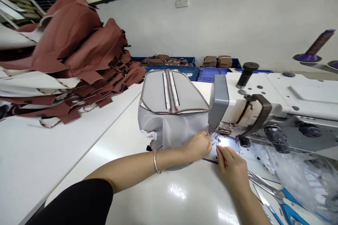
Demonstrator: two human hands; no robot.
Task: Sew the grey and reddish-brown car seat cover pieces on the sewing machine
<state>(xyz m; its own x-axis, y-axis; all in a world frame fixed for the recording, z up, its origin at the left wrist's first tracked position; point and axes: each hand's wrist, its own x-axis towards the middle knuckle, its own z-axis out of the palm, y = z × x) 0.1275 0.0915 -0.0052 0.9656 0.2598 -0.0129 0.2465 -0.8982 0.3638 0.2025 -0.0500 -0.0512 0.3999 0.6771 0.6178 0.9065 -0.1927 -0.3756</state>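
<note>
A grey padded cover piece (pixel 171 109) with brown piping and two white strips lies on the white table (pixel 79 147), its near edge under the sewing machine's (pixel 264 109) needle area. My left hand (pixel 199 145), a silver bangle on its wrist, presses and pinches the grey fabric edge right by the lit presser foot (pixel 220 140). Just to the right, my right hand (pixel 232 168) has its fingers resting on the same edge, fingertips pointing at the needle.
A tall pile of reddish-brown and white cut pieces (pixel 68 59) fills the table's left side. Blue crates (pixel 190 72) with brown parts stand at the back wall. Blue-handled scissors (pixel 280 197) and a plastic bag (pixel 303 175) lie at the right. A purple thread cone (pixel 315 47) stands behind the machine.
</note>
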